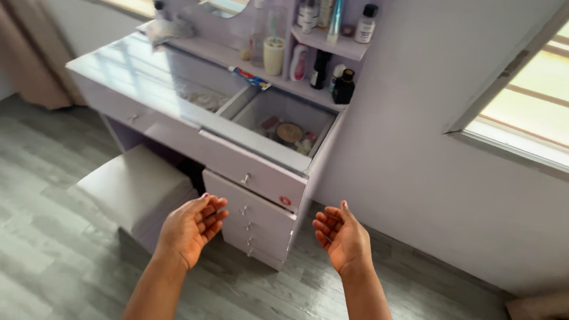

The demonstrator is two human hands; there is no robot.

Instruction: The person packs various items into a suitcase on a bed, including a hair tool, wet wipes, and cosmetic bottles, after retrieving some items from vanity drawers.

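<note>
A person stands before a lilac dressing table (168, 86), left hand (191, 227) and right hand (341, 235) raised palms inward, fingers loosely spread and holding nothing, level with its small drawers (252, 222). A padded stool (135, 185) sits just beside the left hand. A careless forward reach could likely topple the crowded bottles (319, 68) on the shelves above.

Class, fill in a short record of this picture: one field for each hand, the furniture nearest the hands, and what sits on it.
left hand: empty, palm turned inward, fingers curled
right hand: empty, palm turned inward
nearest furniture: pale lilac dressing table with small stacked drawers
seat: grey padded stool, tucked partly under the table
on shelves: bottles and jars
floor: grey wood-look planks
</note>
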